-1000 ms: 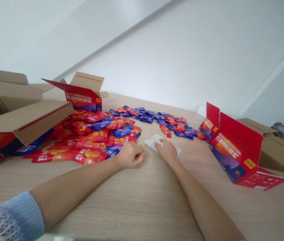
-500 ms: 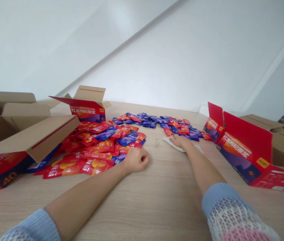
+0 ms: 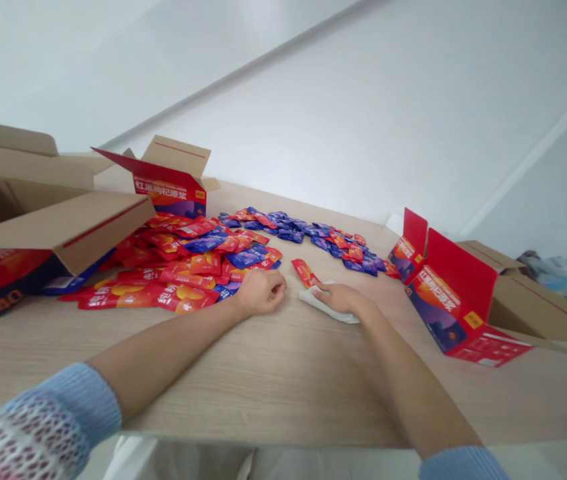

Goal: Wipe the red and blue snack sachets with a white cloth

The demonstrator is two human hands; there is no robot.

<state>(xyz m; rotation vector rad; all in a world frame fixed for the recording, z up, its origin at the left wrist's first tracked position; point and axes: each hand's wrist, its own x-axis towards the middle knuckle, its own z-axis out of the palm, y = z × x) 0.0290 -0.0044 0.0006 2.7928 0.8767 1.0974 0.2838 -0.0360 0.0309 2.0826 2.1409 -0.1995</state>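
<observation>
My right hand (image 3: 339,297) grips a red sachet (image 3: 304,272) at its near end, together with a folded white cloth or tissue (image 3: 336,314) that lies under the fingers. Loosely curled into a fist, my left hand (image 3: 262,292) rests on the table at the right edge of a large pile of red and blue sachets (image 3: 193,277); nothing shows in it. Smaller red and purple sachets lie in a curved heap (image 3: 291,227) beyond both hands.
Open cardboard boxes stand around: a large one (image 3: 88,223) at the left, a red one (image 3: 166,197) behind the pile, and a red one (image 3: 436,297) at the right. Pale wood table (image 3: 283,387) ends in a front edge near me. Behind is a white wall (image 3: 343,120).
My right hand has come left and nearer, bringing the red sachet and the white cloth away from the curved heap. My left hand stays in a fist by the pile. The view has tilted down.
</observation>
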